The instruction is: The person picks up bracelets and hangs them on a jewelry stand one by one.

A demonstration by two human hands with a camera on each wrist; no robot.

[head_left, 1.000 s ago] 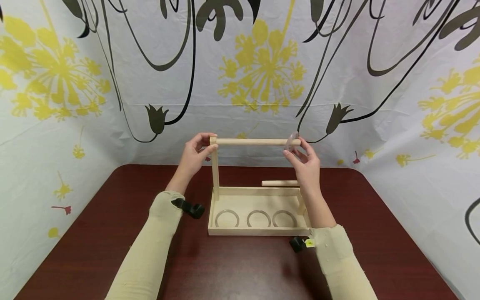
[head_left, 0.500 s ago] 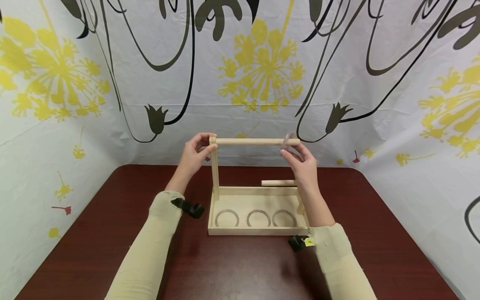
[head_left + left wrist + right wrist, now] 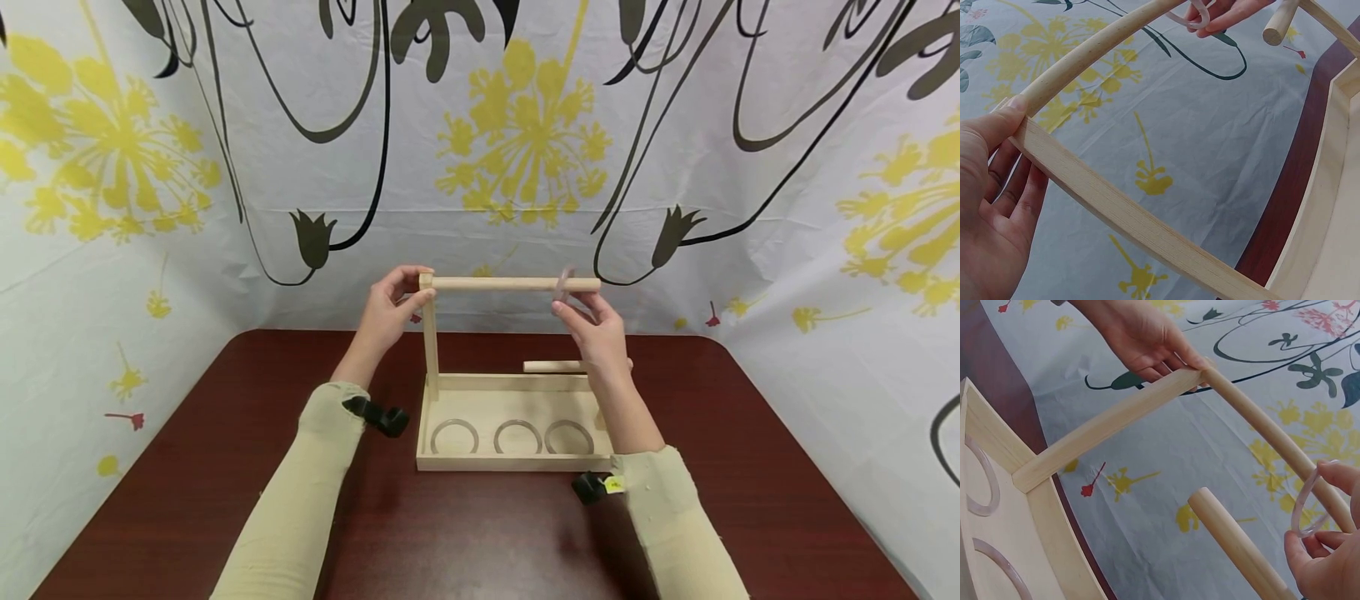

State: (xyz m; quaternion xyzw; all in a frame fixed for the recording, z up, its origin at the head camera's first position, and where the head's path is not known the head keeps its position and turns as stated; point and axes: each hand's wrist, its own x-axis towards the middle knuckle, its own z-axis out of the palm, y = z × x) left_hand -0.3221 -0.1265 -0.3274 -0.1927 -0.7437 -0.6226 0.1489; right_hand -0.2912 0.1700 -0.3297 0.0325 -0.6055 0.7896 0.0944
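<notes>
Head view: the left hand (image 3: pixel 390 310) grips the top corner where the upright post (image 3: pixel 430 342) meets the top rod (image 3: pixel 510 283). The right hand (image 3: pixel 596 333) pinches a clear ring (image 3: pixel 561 284) threaded on the rod near its right end. The wooden tray (image 3: pixel 450 463) sits on the dark red table (image 3: pixel 187 467) with three rings (image 3: pixel 517 437) lying flat inside. Left wrist view: the thumb presses the post-rod joint, fingers (image 3: pixel 1019 194) curled behind the post (image 3: pixel 1122 219). Right wrist view: thumb and fingertips (image 3: pixel 1300 550) hold the clear ring (image 3: pixel 1307 503) around the rod (image 3: pixel 1272 434); a second, lower rod (image 3: pixel 1235 544) lies just beside it.
</notes>
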